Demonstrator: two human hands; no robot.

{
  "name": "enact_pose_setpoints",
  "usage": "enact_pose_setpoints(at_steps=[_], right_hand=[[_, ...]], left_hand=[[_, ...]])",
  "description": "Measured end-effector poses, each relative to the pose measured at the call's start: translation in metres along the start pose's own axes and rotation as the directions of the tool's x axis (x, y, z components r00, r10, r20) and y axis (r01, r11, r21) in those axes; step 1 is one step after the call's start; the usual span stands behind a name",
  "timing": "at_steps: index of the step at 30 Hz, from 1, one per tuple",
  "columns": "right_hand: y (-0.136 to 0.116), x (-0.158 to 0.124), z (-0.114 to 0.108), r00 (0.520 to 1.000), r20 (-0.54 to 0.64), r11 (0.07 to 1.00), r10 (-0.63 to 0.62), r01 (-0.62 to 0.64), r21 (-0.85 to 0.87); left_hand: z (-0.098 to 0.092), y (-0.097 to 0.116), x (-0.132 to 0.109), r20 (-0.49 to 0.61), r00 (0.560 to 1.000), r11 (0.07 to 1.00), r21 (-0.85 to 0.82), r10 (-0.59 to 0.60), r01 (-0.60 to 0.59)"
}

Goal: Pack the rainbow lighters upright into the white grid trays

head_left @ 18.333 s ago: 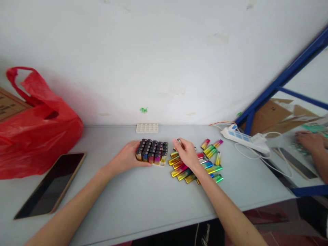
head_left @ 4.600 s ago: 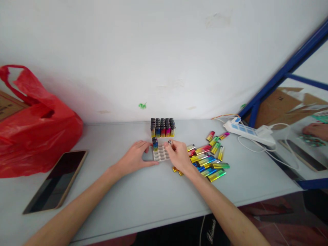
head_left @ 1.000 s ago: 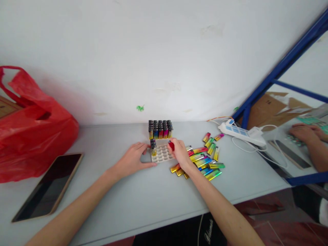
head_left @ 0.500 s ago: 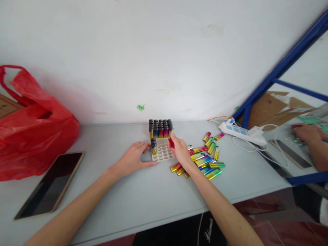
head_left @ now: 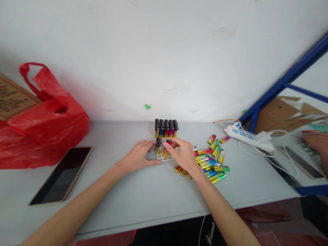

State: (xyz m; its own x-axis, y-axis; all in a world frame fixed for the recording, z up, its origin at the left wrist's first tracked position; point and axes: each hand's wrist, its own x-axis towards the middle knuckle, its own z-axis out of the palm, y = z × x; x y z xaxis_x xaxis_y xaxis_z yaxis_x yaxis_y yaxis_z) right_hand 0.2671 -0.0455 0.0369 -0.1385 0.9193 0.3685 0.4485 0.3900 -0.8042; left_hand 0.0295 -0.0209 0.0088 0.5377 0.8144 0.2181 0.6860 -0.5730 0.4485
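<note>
My left hand (head_left: 140, 154) is at the left end of a white tray (head_left: 160, 158) with rows of holes. Its thumb lies along the front edge and its fingers curl at the back left corner, bracing the tray. A few black-topped lighters (head_left: 159, 144) stand upright in the tray's left end. Between the thumb and fingers of my right hand (head_left: 182, 153) is a lighter (head_left: 166, 153) with a gold body and red near its top, held nearly upright over the tray beside them. My right hand hides the tray's right part.
Behind the tray stands a block of upright lighters (head_left: 166, 129). Loose metallic-coloured lighters (head_left: 207, 163) lie piled on the right. A power strip (head_left: 248, 137) with cables is farther right, near a blue frame (head_left: 269, 94). At left are a phone (head_left: 63, 174) and a red bag (head_left: 53, 130).
My right hand has brought the lighter left and down, from above the tray's right side to beside the standing lighters. My left hand keeps its place at the tray. The view has shifted slightly.
</note>
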Motion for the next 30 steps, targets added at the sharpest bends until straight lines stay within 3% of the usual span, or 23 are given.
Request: enact_pose_setpoints(at_steps=[4,8,12,18,20,23,28,30], right_hand=[[0.003,-0.002,0.003,0.994,0.105,1.0,0.015,-0.017,0.02],[0.011,-0.001,0.0,0.968,0.244,0.994,-0.06,0.081,-0.076],[0.009,-0.001,0.002,0.953,0.274,0.941,-0.13,0.206,-0.268],[-0.005,0.003,0.005,0.956,0.272,0.896,-0.113,0.216,-0.387],[-0.006,0.001,-0.01,0.958,0.276,0.919,-0.081,0.179,-0.35],[0.001,-0.015,-0.054,0.974,0.224,0.954,-0.022,0.087,-0.286],[0.025,-0.075,-0.131,0.999,-0.04,0.888,0.009,-0.026,-0.459],[0.034,-0.1,-0.14,0.999,-0.014,0.844,0.039,-0.041,-0.535]], left_hand=[[0.0,0.001,0.0,0.0,1.0,1.0,-0.002,0.007,-0.007],[0.0,0.0,0.0,-0.008,1.0,1.0,0.003,-0.001,0.001],[0.001,-0.001,0.0,-0.016,1.0,1.0,-0.015,0.003,-0.004],[0.0,-0.002,0.002,-0.011,1.0,1.0,-0.024,0.008,-0.008],[-0.001,-0.002,0.003,-0.009,1.0,1.0,-0.021,0.003,-0.003],[-0.002,-0.004,0.004,-0.009,1.0,1.0,-0.024,-0.004,0.004],[-0.001,-0.004,0.005,-0.002,1.0,1.0,-0.021,-0.011,0.011],[-0.002,-0.003,0.005,-0.001,1.0,1.0,-0.015,-0.013,0.013]])
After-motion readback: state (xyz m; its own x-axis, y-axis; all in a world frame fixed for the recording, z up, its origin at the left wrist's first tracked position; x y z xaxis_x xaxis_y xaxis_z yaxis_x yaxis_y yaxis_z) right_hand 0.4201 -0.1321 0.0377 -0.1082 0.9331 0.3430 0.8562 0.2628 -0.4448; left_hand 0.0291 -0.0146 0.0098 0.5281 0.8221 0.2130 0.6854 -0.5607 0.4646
